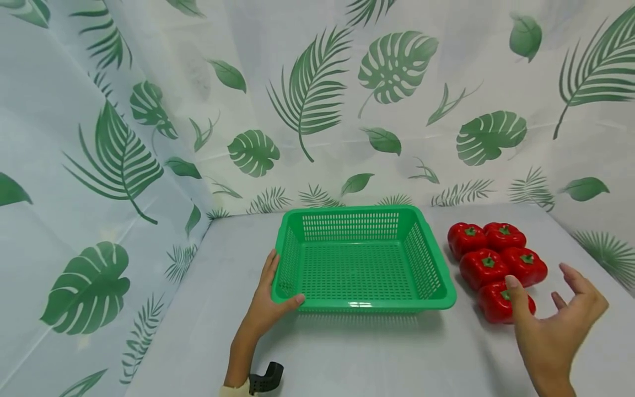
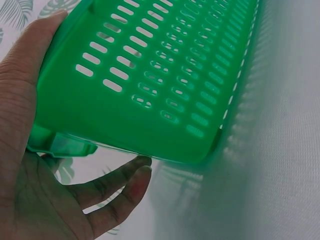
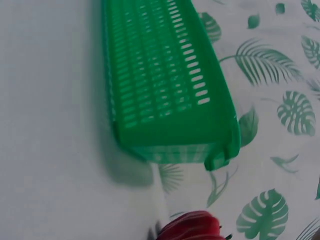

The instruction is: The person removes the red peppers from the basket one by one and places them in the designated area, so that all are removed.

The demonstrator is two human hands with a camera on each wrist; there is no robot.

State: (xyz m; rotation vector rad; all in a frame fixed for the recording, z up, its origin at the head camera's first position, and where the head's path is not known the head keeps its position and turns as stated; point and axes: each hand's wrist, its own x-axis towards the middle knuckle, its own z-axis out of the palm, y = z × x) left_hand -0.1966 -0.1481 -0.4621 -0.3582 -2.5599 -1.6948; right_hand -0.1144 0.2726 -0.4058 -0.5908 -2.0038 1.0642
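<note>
A green plastic basket (image 1: 354,304) with slotted walls sits in the middle of the table. My left hand (image 1: 268,306) holds its near left corner, thumb over the front rim and fingers along the left side. In the left wrist view the thumb lies against the rim of the basket (image 2: 125,130), and the other fingers curve beneath the corner. Several red bell peppers (image 1: 483,268) with green stems are grouped to the right of the basket. Beside the nearest bell pepper (image 1: 496,303), my right hand (image 1: 555,325) is spread with nothing in it, its thumb overlapping that pepper in the head view.
The white table (image 1: 347,358) runs back to a white curtain (image 1: 278,71) printed with green leaves. The same cloth (image 1: 94,209) hangs along the left side. A black band (image 1: 267,377) is around the left wrist.
</note>
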